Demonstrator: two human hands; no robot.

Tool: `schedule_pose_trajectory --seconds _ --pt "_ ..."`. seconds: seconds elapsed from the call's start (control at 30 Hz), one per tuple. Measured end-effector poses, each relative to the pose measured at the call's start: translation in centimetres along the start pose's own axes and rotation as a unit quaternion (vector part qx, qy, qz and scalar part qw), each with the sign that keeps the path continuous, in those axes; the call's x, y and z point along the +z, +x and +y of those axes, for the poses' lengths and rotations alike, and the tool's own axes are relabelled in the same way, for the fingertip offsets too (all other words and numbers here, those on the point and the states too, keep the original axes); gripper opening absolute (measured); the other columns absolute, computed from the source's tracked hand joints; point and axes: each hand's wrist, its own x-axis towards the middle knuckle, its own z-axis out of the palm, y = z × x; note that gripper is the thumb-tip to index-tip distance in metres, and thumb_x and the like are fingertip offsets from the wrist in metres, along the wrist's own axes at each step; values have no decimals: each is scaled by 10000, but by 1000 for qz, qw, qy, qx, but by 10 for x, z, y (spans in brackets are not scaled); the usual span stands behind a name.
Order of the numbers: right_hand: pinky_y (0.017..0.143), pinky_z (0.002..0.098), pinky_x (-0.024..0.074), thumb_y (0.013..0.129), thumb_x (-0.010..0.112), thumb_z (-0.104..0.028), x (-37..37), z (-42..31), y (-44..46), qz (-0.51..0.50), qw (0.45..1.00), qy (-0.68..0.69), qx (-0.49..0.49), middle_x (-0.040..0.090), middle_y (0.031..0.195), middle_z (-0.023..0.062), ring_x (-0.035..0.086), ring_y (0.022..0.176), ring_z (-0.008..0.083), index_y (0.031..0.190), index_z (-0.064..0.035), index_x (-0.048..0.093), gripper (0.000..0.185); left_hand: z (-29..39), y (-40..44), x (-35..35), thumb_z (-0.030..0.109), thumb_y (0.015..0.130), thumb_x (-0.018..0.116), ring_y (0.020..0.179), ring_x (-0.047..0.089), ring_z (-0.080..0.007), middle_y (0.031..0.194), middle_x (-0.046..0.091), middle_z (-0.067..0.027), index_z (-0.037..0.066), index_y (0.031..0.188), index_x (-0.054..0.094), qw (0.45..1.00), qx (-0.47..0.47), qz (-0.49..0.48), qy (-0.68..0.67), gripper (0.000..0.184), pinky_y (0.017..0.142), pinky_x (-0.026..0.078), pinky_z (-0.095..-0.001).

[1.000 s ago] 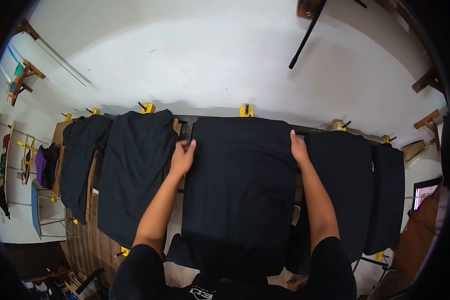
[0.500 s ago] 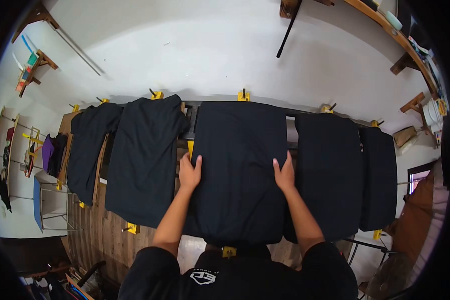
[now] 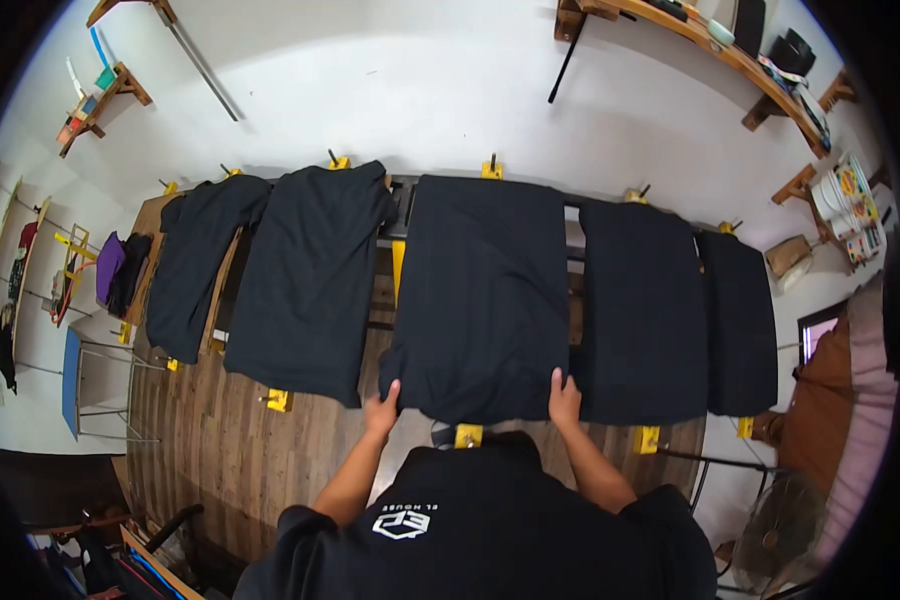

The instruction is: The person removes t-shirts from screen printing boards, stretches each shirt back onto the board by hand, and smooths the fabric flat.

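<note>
A black shirt (image 3: 485,290) lies over the middle board of a long rack, mostly flat, with soft creases toward its near end. At its near left corner, my left hand (image 3: 381,412) is closed on the cloth, thumb on top and fingers partly hidden. My right hand (image 3: 564,402) grips the near right edge in the same way. Just beyond the shirt's near end, between my hands, is a yellow clamp block (image 3: 468,436). The board under the cloth is hidden.
More black shirts lie on boards to the left (image 3: 305,285) and right (image 3: 642,310). Yellow blocks with pins, such as the far middle one (image 3: 492,168), line the rack. A fan (image 3: 778,530) stands at lower right. A wooden shelf (image 3: 690,30) is on the wall.
Both hands have moved back toward my body, from the shirt's sides to its near corners, and now grip the cloth. The view has shifted, showing more floor.
</note>
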Motion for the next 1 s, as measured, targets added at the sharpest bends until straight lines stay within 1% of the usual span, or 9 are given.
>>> schedule_pose_trajectory --seconds 0.1,0.23,0.33,0.47,0.63,0.73,0.83,0.9,1.0 --pt "962 564 493 1076 441 -576 7 0 -7 78 992 -94 -21 641 1214 333 616 1139 528 1206 58 582 662 10 -13 5 676 964 606 1013 690 -518 993 698 -368 -46 1048 711 965 174 133 143 735 868 544 -546" --pt "961 586 519 1036 463 -646 -24 -39 -23 39 978 -202 42 597 1294 315 634 1134 528 1314 15 457 717 21 -20 -29 546 1043 549 807 695 -521 814 695 -307 5 890 727 913 283 107 274 590 739 565 -585" --pt "952 584 528 990 645 -545 -39 -40 -39 82 980 -182 11 575 1290 310 646 1091 535 1312 -3 443 663 27 -4 -68 501 1034 587 756 719 -462 784 713 -249 39 799 736 876 319 188 309 540 681 585 -543" --pt "933 510 516 928 787 -297 -38 -40 -60 114 980 -49 -156 588 1219 251 631 1078 456 1277 -28 482 536 53 4 -132 479 1029 594 731 722 -433 754 705 -213 48 793 737 844 308 268 347 512 638 582 -515" --pt "840 402 510 909 798 -202 -18 -29 -81 38 985 94 -140 624 1045 145 609 943 294 1096 -37 635 298 64 -22 -118 404 898 790 981 679 -409 1280 541 -199 62 1210 608 834 365 300 284 498 817 547 -495" --pt "836 425 520 935 789 -241 -9 -11 -79 192 968 127 -101 650 923 119 625 865 284 1080 -31 659 286 61 -47 -85 383 887 799 882 664 -412 1042 645 -194 68 1050 680 826 448 256 225 374 785 521 -526" --pt "850 454 530 976 744 -363 12 40 -49 342 931 18 -124 704 889 140 655 826 297 1090 -22 658 369 15 -14 -35 643 910 688 864 737 -382 946 753 -238 36 860 738 967 170 4 187 611 827 564 -463" --pt "874 440 528 995 696 -446 18 69 -30 162 984 69 29 731 957 163 678 887 314 1042 -3 671 446 8 -8 -27 672 905 685 778 746 -349 973 762 -224 25 872 740 994 15 -110 19 650 866 571 -434" --pt "804 427 538 1000 680 -469 6 61 -32 93 992 86 25 734 842 182 709 819 318 908 19 682 496 -34 37 1 602 906 754 725 729 -247 822 740 -130 22 872 712 980 55 184 -59 583 737 560 -388"
